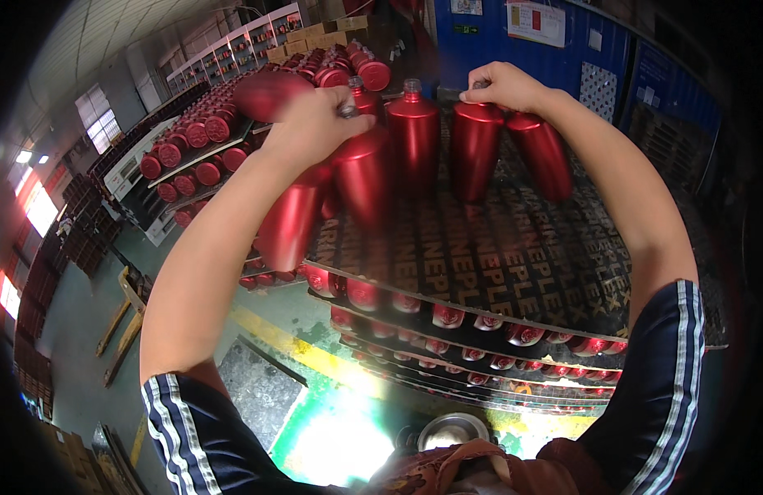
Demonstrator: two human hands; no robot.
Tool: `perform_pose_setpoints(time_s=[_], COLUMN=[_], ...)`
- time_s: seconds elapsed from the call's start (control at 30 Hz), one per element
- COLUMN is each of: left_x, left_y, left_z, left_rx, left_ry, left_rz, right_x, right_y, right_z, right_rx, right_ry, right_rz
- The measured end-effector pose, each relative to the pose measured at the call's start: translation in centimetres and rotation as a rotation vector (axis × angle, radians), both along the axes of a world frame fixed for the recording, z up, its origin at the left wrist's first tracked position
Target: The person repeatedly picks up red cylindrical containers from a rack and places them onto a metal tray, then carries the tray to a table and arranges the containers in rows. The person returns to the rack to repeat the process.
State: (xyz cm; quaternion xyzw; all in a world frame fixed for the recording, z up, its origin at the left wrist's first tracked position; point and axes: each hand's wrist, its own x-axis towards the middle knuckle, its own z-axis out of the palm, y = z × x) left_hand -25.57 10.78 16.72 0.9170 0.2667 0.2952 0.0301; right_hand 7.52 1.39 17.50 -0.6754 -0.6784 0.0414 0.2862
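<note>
My left hand (311,124) grips the necks of several glossy red bottles (361,173) that hang and fan out below it, blurred by motion. My right hand (505,85) holds two more red bottles (505,148) by their necks, hanging side by side. Between the two bunches one red bottle (413,136) points neck up; which hand holds it I cannot tell. All of them hover above a dark printed board (513,256) that tops a stack of layers of red bottles (447,318).
Further pallets of red bottles (196,140) lying on boards stand at the left and far back. A yellow pallet jack (122,326) rests on the green floor at the left. Blue container walls (612,66) rise behind the stack. Yellow floor lines (315,355) run below.
</note>
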Motion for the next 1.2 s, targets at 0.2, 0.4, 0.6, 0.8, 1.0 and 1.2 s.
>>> perform_pose_setpoints(time_s=[0.2, 0.4, 0.6, 0.8, 1.0, 1.2], left_x=[-6.3, -8.6, -7.9, -6.5, -4.6, -3.2], left_y=[-1.3, 1.2, 2.9, 4.4, 6.6, 7.6], left_z=[1.0, 3.9, 4.5, 5.7, 7.7, 7.7], left_rx=[-0.322, -0.584, -0.695, -0.73, -0.723, -0.758], left_ry=[-0.243, -0.067, -0.006, 0.098, 0.279, 0.463], left_rz=[-0.059, -0.058, -0.043, 0.011, 0.091, 0.153], right_x=[-2.5, -6.4, -7.8, -7.5, -7.6, -8.4], right_y=[-2.8, -1.0, 0.1, 1.7, 4.1, 4.2], right_z=[1.1, 3.2, 3.3, 4.5, 5.3, 5.1], right_rx=[0.1, -0.214, -0.348, -0.463, -0.595, -0.618], right_ry=[-0.037, 0.162, 0.266, 0.142, 0.036, 0.041], right_rz=[0.094, 0.245, 0.284, 0.248, 0.164, 0.156])
